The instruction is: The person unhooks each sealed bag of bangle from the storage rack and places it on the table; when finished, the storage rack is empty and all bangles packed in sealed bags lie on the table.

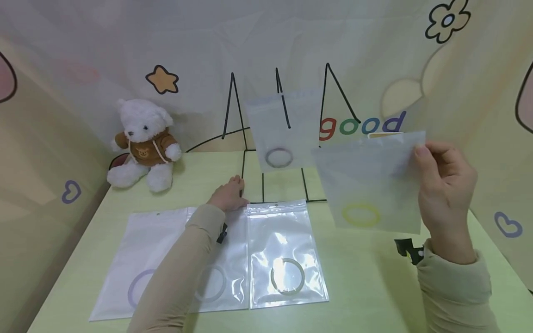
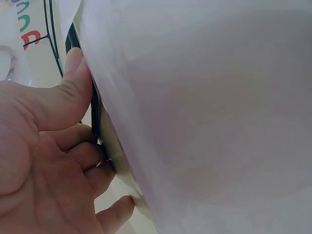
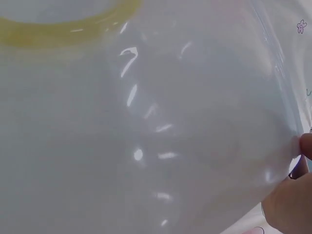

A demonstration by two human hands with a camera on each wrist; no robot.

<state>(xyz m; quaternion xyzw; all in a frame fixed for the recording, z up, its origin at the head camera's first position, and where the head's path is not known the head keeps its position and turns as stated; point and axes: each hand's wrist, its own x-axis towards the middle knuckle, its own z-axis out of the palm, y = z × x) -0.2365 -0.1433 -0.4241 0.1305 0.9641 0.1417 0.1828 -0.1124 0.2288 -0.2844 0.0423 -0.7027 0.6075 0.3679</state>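
My right hand (image 1: 447, 185) pinches the upper right edge of a clear zip bag (image 1: 374, 180) between thumb and fingers, holding it up in the air. A yellow ring (image 1: 361, 215) lies at its bottom, also large in the right wrist view. My left hand (image 1: 228, 194) holds the left side of the black wire rack (image 1: 263, 187) at its base; in the left wrist view the thumb (image 2: 74, 73) presses the dark bar and the other fingers curl beside it. On the rack's middle prong hangs another zip bag (image 1: 287, 115) with a grey ring (image 1: 279, 157) inside.
Three bags lie in a row on the table (image 1: 354, 286): a left bag (image 1: 154, 236) with a purplish ring, a middle bag (image 1: 235, 259) partly under my left arm, and a right bag (image 1: 276, 236) with a greenish ring. A white teddy bear (image 1: 145, 143) sits back left.
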